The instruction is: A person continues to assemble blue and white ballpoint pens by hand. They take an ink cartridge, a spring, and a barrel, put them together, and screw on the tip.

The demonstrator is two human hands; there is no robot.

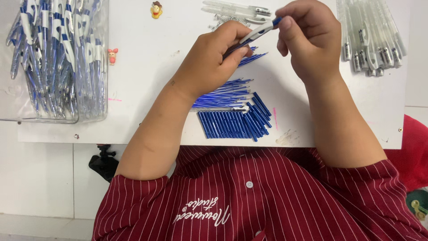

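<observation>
Pinching one pen (255, 35) between both hands, left hand (209, 62) gripping the barrel and right hand (307, 38) nipping its 2 o'clock tip above the table (147, 67), risking it slipping onto the refills (225, 93) at 6 o'clock.

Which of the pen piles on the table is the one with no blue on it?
The clear pen barrels at the top right: transparent with silver tips. The bin of finished pens at left and the refills in the middle are blue.
</observation>
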